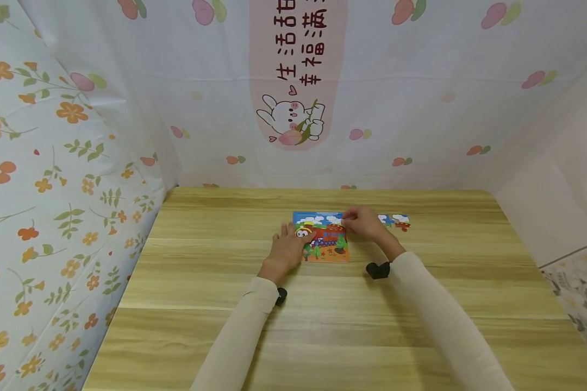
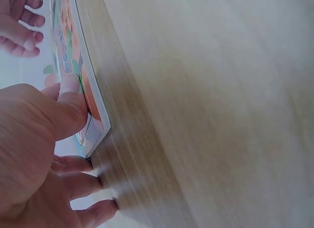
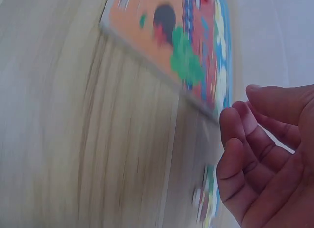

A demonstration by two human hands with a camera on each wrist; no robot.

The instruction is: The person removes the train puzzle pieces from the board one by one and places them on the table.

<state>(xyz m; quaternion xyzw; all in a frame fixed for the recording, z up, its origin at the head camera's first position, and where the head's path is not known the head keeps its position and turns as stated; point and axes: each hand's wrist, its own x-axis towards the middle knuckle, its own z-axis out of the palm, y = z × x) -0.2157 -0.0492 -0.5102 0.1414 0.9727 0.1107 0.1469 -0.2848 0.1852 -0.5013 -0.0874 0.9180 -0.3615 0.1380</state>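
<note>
A jigsaw puzzle [image 1: 325,252] with a cartoon train picture lies flat on the table. My left hand [image 1: 286,251] rests at its left side. In the left wrist view, that thumb [image 2: 71,98] lies on the picture near a corner while other fingertips touch the tabletop beside it. My right hand [image 1: 367,222] is at the puzzle's upper right edge. In the right wrist view, its fingers [image 3: 230,159] bend loosely, and no piece shows between them and the thumb. Loose puzzle pieces [image 1: 400,218] lie right of that hand, partly hidden behind it.
The wooden table [image 1: 215,336] extends around the puzzle. A white printed curtain [image 1: 200,108] hangs behind its far edge, and a flowered cloth [image 1: 54,244] hangs along the left. Each wrist wears a black device [image 1: 378,270].
</note>
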